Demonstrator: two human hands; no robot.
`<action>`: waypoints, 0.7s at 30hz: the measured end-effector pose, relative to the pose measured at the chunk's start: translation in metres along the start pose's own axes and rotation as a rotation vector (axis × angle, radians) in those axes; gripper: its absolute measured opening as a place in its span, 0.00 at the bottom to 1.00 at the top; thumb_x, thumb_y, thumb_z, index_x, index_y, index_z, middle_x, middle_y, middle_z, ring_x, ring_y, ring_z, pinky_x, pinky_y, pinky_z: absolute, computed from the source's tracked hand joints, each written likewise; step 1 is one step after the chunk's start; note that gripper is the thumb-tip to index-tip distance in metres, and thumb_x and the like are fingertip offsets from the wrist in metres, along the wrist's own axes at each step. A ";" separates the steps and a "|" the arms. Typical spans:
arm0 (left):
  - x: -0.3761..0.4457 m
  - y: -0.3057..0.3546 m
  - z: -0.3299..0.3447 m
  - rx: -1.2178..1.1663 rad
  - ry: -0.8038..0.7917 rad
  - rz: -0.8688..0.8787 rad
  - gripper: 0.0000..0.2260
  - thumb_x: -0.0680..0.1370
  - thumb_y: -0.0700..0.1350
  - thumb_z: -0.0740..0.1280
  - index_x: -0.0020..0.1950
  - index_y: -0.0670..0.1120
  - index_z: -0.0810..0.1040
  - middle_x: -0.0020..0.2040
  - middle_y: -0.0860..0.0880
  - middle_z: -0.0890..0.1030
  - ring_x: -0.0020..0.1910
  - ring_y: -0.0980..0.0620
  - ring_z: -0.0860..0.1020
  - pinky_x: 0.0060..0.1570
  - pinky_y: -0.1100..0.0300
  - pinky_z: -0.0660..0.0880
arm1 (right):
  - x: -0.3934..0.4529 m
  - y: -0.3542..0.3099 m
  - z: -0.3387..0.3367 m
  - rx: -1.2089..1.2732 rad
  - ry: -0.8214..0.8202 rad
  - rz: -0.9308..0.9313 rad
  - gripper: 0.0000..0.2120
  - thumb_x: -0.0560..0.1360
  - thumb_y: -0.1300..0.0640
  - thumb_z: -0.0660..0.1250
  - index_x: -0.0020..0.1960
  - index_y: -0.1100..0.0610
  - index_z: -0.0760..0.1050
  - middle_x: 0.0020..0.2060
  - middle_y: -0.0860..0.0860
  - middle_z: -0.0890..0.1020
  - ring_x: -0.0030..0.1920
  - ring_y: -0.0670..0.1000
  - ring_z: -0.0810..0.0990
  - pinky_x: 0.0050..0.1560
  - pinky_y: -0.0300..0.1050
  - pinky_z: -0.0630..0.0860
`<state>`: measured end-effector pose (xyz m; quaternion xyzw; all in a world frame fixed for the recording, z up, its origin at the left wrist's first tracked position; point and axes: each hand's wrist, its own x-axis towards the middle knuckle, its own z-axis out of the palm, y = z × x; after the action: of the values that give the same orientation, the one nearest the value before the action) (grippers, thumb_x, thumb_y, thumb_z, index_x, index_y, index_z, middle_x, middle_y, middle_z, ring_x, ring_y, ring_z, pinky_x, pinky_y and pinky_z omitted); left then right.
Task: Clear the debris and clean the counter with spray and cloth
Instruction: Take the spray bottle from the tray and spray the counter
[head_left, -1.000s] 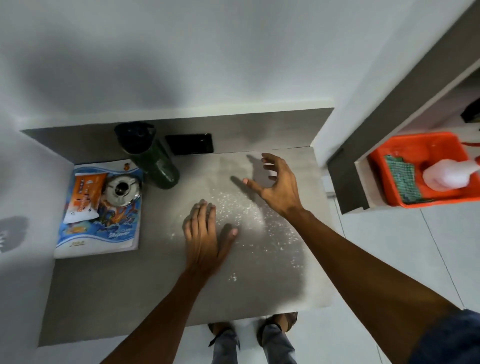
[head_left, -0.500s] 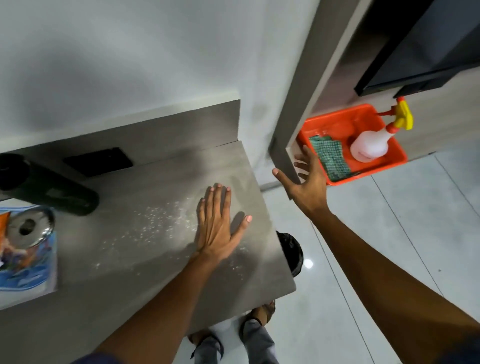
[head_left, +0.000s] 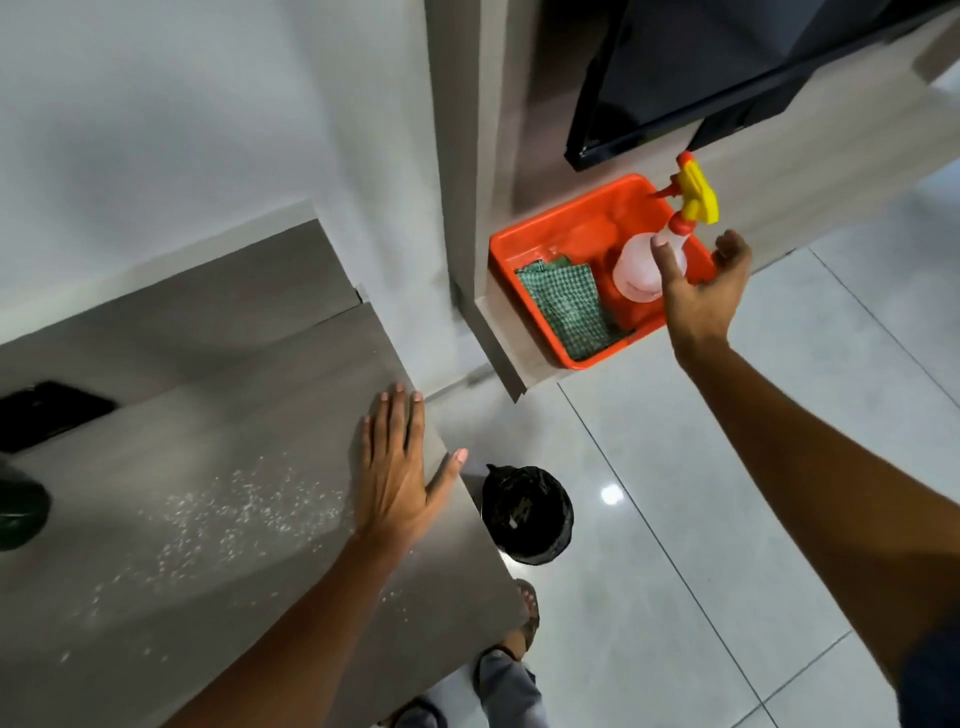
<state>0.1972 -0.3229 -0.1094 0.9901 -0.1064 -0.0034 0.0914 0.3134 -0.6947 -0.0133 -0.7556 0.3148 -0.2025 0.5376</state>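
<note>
From the head view, our right hand (head_left: 696, 291) is open, thumb just in front of the upright spray bottle (head_left: 636, 270) in the orange tray (head_left: 524, 244). Our left hand (head_left: 397, 467), far from it, lies flat and open on the counter (head_left: 234, 415) beside the crumbs (head_left: 234, 514).

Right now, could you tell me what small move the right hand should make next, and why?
Probably close the open right hand around the white spray bottle with the yellow trigger in the orange plastic tray: the hand is cupped beside it, while white crumbs cover the grey counter.
</note>
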 end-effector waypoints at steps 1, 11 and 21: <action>0.000 -0.001 0.001 0.016 0.019 0.014 0.41 0.85 0.69 0.59 0.89 0.43 0.60 0.89 0.41 0.60 0.89 0.39 0.59 0.86 0.39 0.61 | 0.007 -0.001 0.001 0.056 -0.065 0.030 0.47 0.77 0.44 0.81 0.85 0.60 0.60 0.80 0.56 0.72 0.80 0.54 0.72 0.82 0.52 0.70; 0.001 -0.001 0.007 0.024 0.052 0.019 0.38 0.86 0.68 0.57 0.89 0.46 0.60 0.90 0.43 0.58 0.90 0.41 0.57 0.87 0.40 0.59 | 0.071 -0.005 0.016 0.142 -0.181 0.055 0.34 0.75 0.40 0.82 0.75 0.54 0.79 0.67 0.49 0.86 0.66 0.50 0.86 0.66 0.45 0.84; 0.003 -0.001 0.006 0.036 0.027 0.011 0.38 0.86 0.69 0.54 0.89 0.46 0.61 0.90 0.44 0.58 0.90 0.43 0.56 0.87 0.40 0.58 | 0.087 -0.014 0.031 0.108 -0.224 0.050 0.26 0.86 0.40 0.68 0.78 0.53 0.78 0.49 0.30 0.88 0.52 0.30 0.86 0.48 0.24 0.79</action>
<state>0.2001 -0.3234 -0.1154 0.9909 -0.1106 0.0125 0.0751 0.3992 -0.7309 -0.0135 -0.7352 0.2602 -0.1202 0.6143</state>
